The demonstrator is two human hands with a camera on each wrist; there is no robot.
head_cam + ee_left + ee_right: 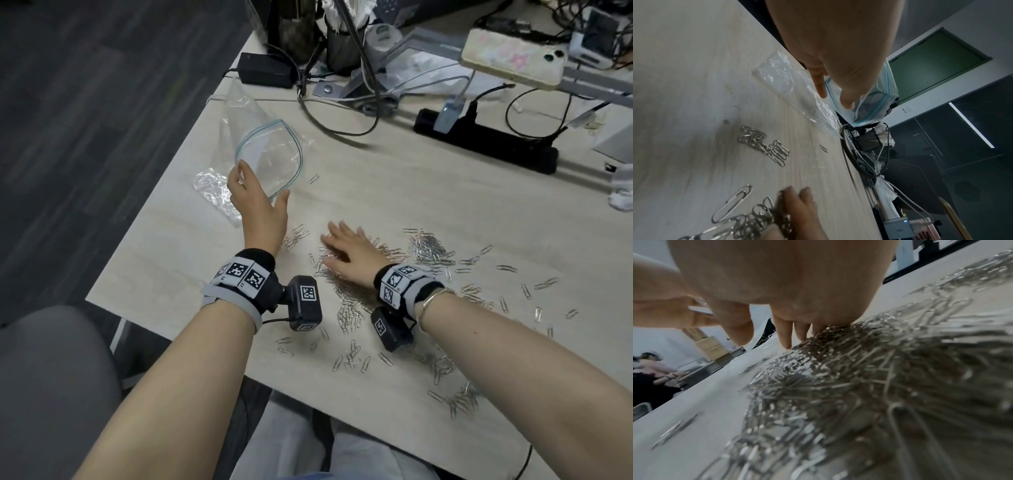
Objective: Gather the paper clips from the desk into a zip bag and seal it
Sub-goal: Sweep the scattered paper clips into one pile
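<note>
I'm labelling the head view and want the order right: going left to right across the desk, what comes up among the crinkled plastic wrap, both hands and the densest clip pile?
crinkled plastic wrap → left hand, holding the zip bag → right hand → densest paper clip pile

Bare desk (394,192) lies open between the scattered paper clips (431,250) and the far cables (342,113) and power strip (486,140).

No readable words or numbers anywhere, black-and-white square marker patterns on the left wristband (239,274) and right wristband (397,279), red lettering on a box (920,233) at the surface's far end too blurred and cropped to read
</note>
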